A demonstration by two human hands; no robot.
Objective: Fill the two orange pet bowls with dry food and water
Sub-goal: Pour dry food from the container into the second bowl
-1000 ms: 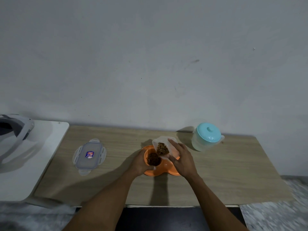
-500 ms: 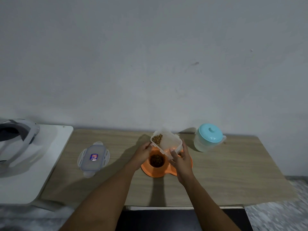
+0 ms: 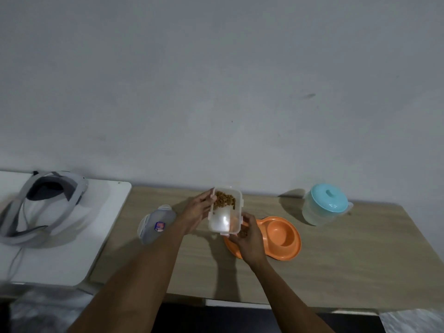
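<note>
A clear plastic food container [image 3: 225,218] with brown kibble at its far end is held above the wooden table, left of the orange double pet bowl [image 3: 283,236]. My left hand [image 3: 198,210] grips its left side and my right hand [image 3: 247,239] holds its near right corner. The right hand hides the bowl's left well; a few kibbles show beside the fingers. The right well looks dry and holds nothing. A clear water jug with a light blue lid [image 3: 325,204] stands at the back right.
The container's lid [image 3: 156,223] lies flat on the wooden table [image 3: 348,265], left of my arms. A white side table [image 3: 72,248] on the left carries a grey headset [image 3: 40,207]. A plain wall runs behind both tables.
The container has come up from its tilt over the left well and moved left, with the kibble slid to its far end. The camera view has swung left.
</note>
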